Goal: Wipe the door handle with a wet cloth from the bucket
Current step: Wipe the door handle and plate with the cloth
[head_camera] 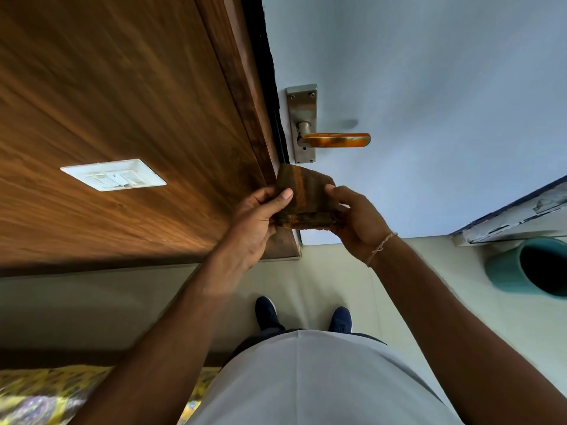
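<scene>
A brown folded cloth (pixel 306 197) with an orange stripe is held between both hands, just below the door handle. My left hand (pixel 256 222) pinches its left edge, thumb on top. My right hand (pixel 357 222) grips its right side; a thread band circles that wrist. The door handle (pixel 337 140) is an orange lever on a steel backplate (pixel 301 102), fixed to the pale blue door (pixel 429 87). The cloth sits a short way under the backplate and does not touch the lever. A teal bucket (pixel 509 268) stands on the floor at the right.
A wooden panel (pixel 122 102) with a white switch plate (pixel 113 174) fills the left. A chipped white frame (pixel 515 216) runs above the bucket. My blue shoes (pixel 267 312) stand on the pale floor. A yellow patterned fabric (pixel 46 394) lies at the bottom left.
</scene>
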The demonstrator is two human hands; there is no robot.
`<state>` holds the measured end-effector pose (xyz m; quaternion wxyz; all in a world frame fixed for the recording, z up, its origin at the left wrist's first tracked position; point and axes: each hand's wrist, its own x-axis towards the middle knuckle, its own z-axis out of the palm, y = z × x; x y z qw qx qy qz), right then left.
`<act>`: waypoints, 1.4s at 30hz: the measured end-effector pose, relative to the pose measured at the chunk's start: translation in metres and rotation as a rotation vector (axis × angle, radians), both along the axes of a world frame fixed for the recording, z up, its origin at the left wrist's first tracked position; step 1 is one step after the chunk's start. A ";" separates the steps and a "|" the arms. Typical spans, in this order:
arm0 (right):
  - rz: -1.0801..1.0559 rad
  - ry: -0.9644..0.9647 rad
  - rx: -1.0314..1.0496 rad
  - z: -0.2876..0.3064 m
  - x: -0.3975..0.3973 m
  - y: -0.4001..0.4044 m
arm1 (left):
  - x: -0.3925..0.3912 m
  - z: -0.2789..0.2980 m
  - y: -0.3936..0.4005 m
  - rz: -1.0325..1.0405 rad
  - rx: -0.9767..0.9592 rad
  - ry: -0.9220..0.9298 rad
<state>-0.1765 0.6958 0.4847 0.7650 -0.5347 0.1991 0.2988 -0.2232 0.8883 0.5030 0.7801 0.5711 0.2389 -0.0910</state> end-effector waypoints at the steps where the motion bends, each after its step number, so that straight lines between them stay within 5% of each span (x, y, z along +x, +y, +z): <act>1: 0.044 0.049 0.036 0.001 -0.001 0.003 | 0.000 0.001 0.001 -0.003 -0.034 0.004; 6: 0.072 0.137 0.360 0.010 -0.004 0.013 | 0.000 0.007 0.007 -0.035 -0.003 -0.013; 10: 0.017 0.032 0.348 0.022 0.003 0.016 | 0.003 0.015 0.011 -0.026 0.161 -0.082; 13: -0.018 -0.052 0.197 0.030 0.010 0.011 | 0.004 0.017 0.013 0.031 0.469 -0.196; 17: -0.127 -0.245 -0.152 0.052 0.014 0.008 | -0.001 0.006 0.009 0.028 1.148 -0.581; 20: -0.250 -0.479 -0.466 0.074 0.014 0.006 | -0.001 0.004 0.001 -0.034 1.384 -0.816; 23: -0.278 -0.831 -0.880 0.088 0.015 0.005 | 0.006 0.008 -0.001 0.022 1.513 -0.863; 25: -0.264 -1.093 -0.970 0.093 0.020 0.009 | 0.012 0.011 0.001 0.037 1.577 -0.864; 29: 0.069 -1.448 -1.182 0.068 0.042 0.028 | 0.026 0.013 0.011 0.067 1.705 -0.806; 33: 0.364 -1.535 -1.410 0.028 0.041 0.038 | 0.037 -0.001 0.022 0.043 1.813 -0.794; 42: 0.047 -1.381 -1.505 0.017 0.041 0.029 | 0.048 -0.024 0.033 0.056 1.867 -0.865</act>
